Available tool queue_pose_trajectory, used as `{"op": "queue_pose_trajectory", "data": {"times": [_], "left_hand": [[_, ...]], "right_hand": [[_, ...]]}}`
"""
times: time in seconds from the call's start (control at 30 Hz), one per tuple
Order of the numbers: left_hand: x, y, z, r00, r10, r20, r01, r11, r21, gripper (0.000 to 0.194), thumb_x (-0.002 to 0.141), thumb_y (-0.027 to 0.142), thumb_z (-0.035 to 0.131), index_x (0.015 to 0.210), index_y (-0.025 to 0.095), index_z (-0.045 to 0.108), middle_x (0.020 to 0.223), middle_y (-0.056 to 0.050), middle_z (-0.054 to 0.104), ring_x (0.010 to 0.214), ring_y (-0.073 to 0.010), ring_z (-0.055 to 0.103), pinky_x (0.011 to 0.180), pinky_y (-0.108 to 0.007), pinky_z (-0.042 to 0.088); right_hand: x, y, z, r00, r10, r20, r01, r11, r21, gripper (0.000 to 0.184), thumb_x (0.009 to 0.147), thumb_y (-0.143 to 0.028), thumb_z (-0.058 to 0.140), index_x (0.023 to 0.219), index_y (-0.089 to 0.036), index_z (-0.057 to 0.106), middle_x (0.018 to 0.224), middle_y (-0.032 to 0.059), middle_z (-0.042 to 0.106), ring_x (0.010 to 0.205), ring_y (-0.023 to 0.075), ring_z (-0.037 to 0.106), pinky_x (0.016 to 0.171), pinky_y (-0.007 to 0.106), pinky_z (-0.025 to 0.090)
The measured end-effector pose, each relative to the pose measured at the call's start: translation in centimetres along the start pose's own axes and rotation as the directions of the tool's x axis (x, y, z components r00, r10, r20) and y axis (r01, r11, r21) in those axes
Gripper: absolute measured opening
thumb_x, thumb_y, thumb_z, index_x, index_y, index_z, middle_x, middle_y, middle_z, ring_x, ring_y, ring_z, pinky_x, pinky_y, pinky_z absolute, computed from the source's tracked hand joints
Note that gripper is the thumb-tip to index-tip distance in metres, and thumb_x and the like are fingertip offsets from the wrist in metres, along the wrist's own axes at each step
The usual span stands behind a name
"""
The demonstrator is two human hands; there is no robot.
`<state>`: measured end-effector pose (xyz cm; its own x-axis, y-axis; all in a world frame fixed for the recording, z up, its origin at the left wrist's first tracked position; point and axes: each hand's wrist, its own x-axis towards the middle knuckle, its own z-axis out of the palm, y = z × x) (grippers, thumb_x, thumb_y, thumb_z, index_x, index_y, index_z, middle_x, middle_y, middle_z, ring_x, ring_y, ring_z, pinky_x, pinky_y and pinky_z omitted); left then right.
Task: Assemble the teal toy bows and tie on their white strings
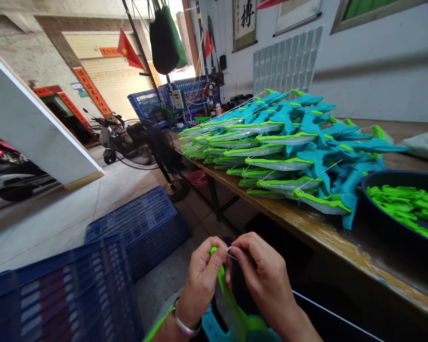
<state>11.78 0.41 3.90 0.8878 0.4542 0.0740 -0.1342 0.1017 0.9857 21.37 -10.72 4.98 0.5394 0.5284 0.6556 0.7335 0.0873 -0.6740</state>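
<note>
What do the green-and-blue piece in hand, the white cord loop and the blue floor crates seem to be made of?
Green-and-blue piece: probably moulded plastic, smooth with soft sheen, colours even.
White cord loop: perhaps string or elastic, thin and bending; too small to tell which.
Blue floor crates: likely rigid plastic, slightly glossy, given their regular openwork.

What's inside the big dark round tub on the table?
Bright green pieces lie piled inside the tub. Whatever is under the top pieces is covered, so I can't tell. The picture's edge also cuts off the tub's right side.
</note>
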Motion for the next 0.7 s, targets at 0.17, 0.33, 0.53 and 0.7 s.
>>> {"op": "queue_pose_trajectory", "data": {"times": [0.17,0.33,0.53,0.7], "left_hand": [[0.1,-0.6,0.2,1.0,-0.016,-0.002,0.016,0.993,-0.12,0.023,0.1,0.042,0.056,0.099,0.02,0.058,0.063,0.003,0.058,0.055,-0.0105,0.054,0.055,-0.022,0.043],[0.3,-0.7,0.3,0.997,0.048,0.052,-0.036,0.977,-0.209,0.015,0.101,0.036,0.057,0.1,0.021,0.059,0.077,0.002,0.059,0.053,-0.0079,0.053,0.051,-0.021,0.043],[0.1,-0.2,1.1,0.996,0.088,0.019,-0.081,0.966,-0.246,0.016,0.099,0.03,0.059,0.088,0.019,0.062,0.087,0.001,0.057,0.053,-0.0058,0.053,0.05,-0.021,0.042],[-0.2,-0.2,1.1,0.99,0.108,-0.091,-0.112,0.993,-0.036,0.017,0.096,0.028,0.064,0.082,0.018,0.065,0.083,0.0,0.061,0.076,-0.0122,0.057,0.073,-0.023,0.047]], "right_hand": [[1.9,-1.3,-1.4,0.952,-0.303,-0.053,0.264,0.894,-0.361,0.012,0.098,-0.007,0.053,0.09,-0.015,0.055,0.086,0.0066,0.059,0.077,0.0171,0.054,0.066,0.029,0.045],[3.3,-2.8,-4.8,0.91,-0.375,-0.178,0.245,0.831,-0.5,0.01,0.095,-0.005,0.06,0.096,-0.014,0.057,0.09,0.0066,0.06,0.081,0.0152,0.057,0.074,0.026,0.048],[1.3,-2.1,-3.6,0.97,-0.224,-0.097,0.159,0.881,-0.447,0.012,0.099,-0.011,0.057,0.089,-0.017,0.055,0.083,0.0045,0.059,0.075,0.0151,0.057,0.067,0.027,0.046],[-0.8,-2.4,-1.1,0.988,-0.15,-0.028,0.133,0.936,-0.325,0.021,0.096,-0.008,0.054,0.079,-0.018,0.049,0.082,0.0049,0.055,0.072,0.0146,0.054,0.061,0.026,0.044]]}}
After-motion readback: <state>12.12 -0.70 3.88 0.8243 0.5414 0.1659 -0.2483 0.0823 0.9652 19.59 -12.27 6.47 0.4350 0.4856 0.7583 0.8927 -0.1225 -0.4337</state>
